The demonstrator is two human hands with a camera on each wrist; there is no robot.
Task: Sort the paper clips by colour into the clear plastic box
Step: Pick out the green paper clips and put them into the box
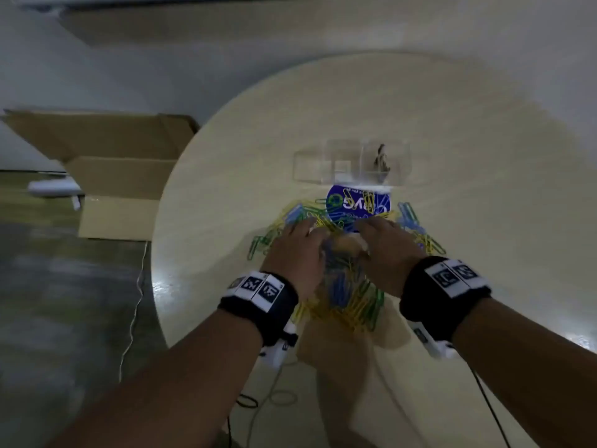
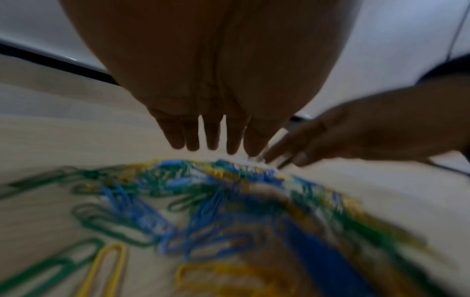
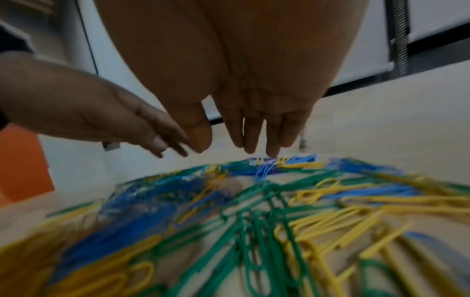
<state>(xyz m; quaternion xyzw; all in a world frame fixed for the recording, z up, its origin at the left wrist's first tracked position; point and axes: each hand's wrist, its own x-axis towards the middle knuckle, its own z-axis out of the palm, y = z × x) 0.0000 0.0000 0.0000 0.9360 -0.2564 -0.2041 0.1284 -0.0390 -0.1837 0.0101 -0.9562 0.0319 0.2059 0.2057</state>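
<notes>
A heap of blue, green and yellow paper clips lies on the round pale table, shown close and blurred in both wrist views as paper clips and paper clips. Just beyond it stands the clear plastic box, with a round blue lid in front carrying a few clips. My left hand and right hand hover palm down side by side over the heap, fingers straight and fingers straight, holding nothing.
An opened cardboard carton lies on the floor left of the table beside a white object. Cables trail under the table's near edge. A small dark item sits in the box's right compartment.
</notes>
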